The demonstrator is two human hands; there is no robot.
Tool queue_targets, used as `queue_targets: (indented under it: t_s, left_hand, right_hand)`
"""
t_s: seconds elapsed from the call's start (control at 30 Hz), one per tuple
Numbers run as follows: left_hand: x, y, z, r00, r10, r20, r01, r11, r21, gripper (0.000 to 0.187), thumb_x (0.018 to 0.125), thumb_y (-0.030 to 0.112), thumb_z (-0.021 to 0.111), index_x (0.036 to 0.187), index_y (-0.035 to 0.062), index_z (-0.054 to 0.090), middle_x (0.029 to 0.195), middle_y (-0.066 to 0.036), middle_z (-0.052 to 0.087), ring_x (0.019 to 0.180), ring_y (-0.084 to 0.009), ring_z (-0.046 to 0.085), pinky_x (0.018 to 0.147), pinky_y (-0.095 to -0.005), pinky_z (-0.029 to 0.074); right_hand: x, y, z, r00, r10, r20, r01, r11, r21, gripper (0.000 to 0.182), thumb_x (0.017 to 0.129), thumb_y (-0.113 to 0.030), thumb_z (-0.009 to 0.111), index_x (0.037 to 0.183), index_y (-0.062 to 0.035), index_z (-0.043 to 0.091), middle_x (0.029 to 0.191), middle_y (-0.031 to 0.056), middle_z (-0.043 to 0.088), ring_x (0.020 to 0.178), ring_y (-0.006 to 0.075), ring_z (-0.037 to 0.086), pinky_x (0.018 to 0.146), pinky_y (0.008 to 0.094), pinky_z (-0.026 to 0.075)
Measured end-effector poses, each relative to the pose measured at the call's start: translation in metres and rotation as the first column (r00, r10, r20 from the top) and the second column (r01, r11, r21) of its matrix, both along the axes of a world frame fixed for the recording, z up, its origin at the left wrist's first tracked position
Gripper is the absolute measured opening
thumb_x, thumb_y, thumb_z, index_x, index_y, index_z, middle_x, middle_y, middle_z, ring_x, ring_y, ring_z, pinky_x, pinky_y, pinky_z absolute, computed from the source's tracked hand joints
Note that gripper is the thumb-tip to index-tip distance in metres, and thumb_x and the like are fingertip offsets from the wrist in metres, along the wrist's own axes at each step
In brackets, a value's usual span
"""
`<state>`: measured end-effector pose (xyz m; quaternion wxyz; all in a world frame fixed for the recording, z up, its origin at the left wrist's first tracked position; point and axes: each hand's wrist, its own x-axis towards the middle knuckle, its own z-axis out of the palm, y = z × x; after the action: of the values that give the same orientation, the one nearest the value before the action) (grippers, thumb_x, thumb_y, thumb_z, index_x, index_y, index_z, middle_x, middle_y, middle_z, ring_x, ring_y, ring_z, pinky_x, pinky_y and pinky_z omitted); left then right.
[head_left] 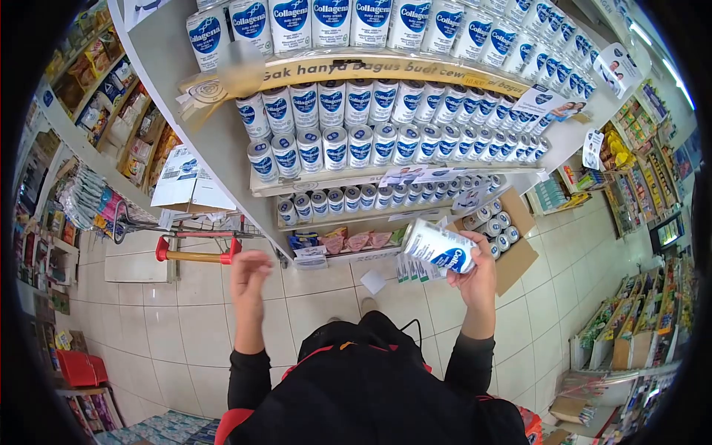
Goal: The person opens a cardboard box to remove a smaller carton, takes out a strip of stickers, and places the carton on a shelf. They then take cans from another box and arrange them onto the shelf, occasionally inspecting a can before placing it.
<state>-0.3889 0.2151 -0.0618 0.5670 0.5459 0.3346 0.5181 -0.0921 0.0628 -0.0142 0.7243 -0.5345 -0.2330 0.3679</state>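
In my right hand (480,268) is a white milk can (439,248) with a blue "Collagena" label. The can is tilted nearly on its side, and my fingers wrap its right end. My left hand (251,273) is raised on the other side, fingers loosely bent, with nothing seen in it. In front of me, rows of matching cans (335,148) stand on the shelf unit. Just past my right hand, an open cardboard box (515,271) holds several more cans.
A trolley with a red and yellow handle (199,256) stands left of my left hand, a carton (189,182) above it. Pink packets (357,242) line the bottom shelf. A white paper (372,282) lies on the tiled floor (326,300). A red basket (81,368) is far left.
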Motion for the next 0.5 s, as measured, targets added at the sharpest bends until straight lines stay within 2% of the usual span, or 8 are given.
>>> queue_targets:
  t_s: [0.03,0.13,0.23,0.33,0.4,0.43,0.47,0.5]
  left_hand:
    - [0.014,-0.005,0.005,0.992,-0.127,-0.01,0.127,0.992,0.003,0.025,0.075,0.002,0.049,0.1,0.0053,0.047,0.092,-0.005,0.052,0.078,-0.012,0.05,0.069,-0.023,0.04]
    - [0.064,-0.022,0.035,0.869,-0.493,0.032,0.494,0.867,-0.065,0.041,0.077,0.004,0.052,0.115,0.0053,0.036,0.097,-0.007,0.049,0.08,-0.0141,0.051,0.069,-0.0251,0.041]
    - [0.109,-0.034,0.044,0.777,-0.624,0.086,0.627,0.779,-0.018,0.049,0.079,0.006,0.053,0.121,0.0048,0.028,0.1,-0.008,0.047,0.079,-0.014,0.051,0.068,-0.0253,0.041]
    - [0.141,-0.026,0.038,0.83,-0.551,0.084,0.557,0.828,-0.066,0.048,0.08,0.008,0.054,0.121,0.0035,0.029,0.102,-0.008,0.046,0.079,-0.0129,0.05,0.068,-0.024,0.04]
    - [0.152,-0.022,0.043,0.836,-0.54,0.094,0.544,0.839,-0.023,0.047,0.081,0.009,0.054,0.121,0.0032,0.029,0.104,-0.008,0.045,0.081,-0.012,0.048,0.068,-0.0234,0.04]
    - [0.157,-0.021,0.044,0.854,-0.503,0.13,0.51,0.86,-0.023,0.047,0.081,0.009,0.053,0.121,0.0033,0.029,0.105,-0.008,0.045,0.083,-0.0119,0.047,0.069,-0.0237,0.04]
    - [0.161,-0.019,0.045,0.872,-0.461,0.166,0.47,0.882,-0.019,0.047,0.081,0.008,0.053,0.121,0.0033,0.029,0.106,-0.008,0.045,0.085,-0.0117,0.047,0.07,-0.024,0.04]
    - [0.164,-0.018,0.046,0.885,-0.432,0.175,0.44,0.898,-0.009,0.046,0.081,0.007,0.053,0.121,0.004,0.029,0.107,-0.008,0.045,0.088,-0.0116,0.046,0.071,-0.025,0.04]
  right_hand:
    - [0.001,0.002,0.001,1.0,0.007,-0.004,-0.007,1.0,0.003,0.039,0.077,-0.026,0.041,0.105,0.0001,0.039,0.076,0.0115,0.055,0.044,0.0139,0.051,0.036,0.0212,0.038]
    - [0.009,0.012,0.01,0.969,0.153,0.194,-0.13,0.983,-0.127,0.037,0.074,-0.027,0.046,0.099,-0.0001,0.047,0.073,0.0077,0.054,0.043,0.0091,0.046,0.033,0.0191,0.034]
    - [0.009,0.027,0.03,0.933,0.265,0.245,-0.222,0.956,-0.19,0.032,0.072,-0.019,0.044,0.098,-0.0029,0.05,0.072,0.0036,0.051,0.045,0.0067,0.043,0.035,0.0171,0.031]
    - [0.017,0.042,0.044,0.902,0.331,0.276,-0.275,0.935,-0.224,0.03,0.075,-0.017,0.042,0.102,-0.0064,0.05,0.071,0.0008,0.048,0.047,0.0051,0.04,0.04,0.0158,0.031]
    - [0.023,0.053,0.048,0.934,0.298,0.196,-0.275,0.951,-0.14,0.027,0.08,-0.017,0.041,0.106,-0.0091,0.047,0.08,0.0039,0.05,0.053,0.0049,0.044,0.044,0.0166,0.036]
    - [0.028,0.055,0.054,0.931,0.356,0.085,-0.344,0.93,-0.13,0.032,0.078,-0.015,0.049,0.109,-0.0071,0.043,0.087,0.0055,0.05,0.065,0.0078,0.048,0.054,0.0196,0.04]
    - [0.03,0.061,0.053,0.925,0.37,0.091,-0.359,0.925,-0.123,0.032,0.078,-0.015,0.049,0.109,-0.0071,0.043,0.087,0.0055,0.05,0.065,0.0078,0.048,0.054,0.0196,0.04]
    - [0.031,0.068,0.049,0.899,0.363,0.243,-0.351,0.932,-0.092,0.036,0.076,-0.013,0.053,0.11,-0.0056,0.042,0.09,0.0059,0.049,0.072,0.0094,0.048,0.061,0.0215,0.041]
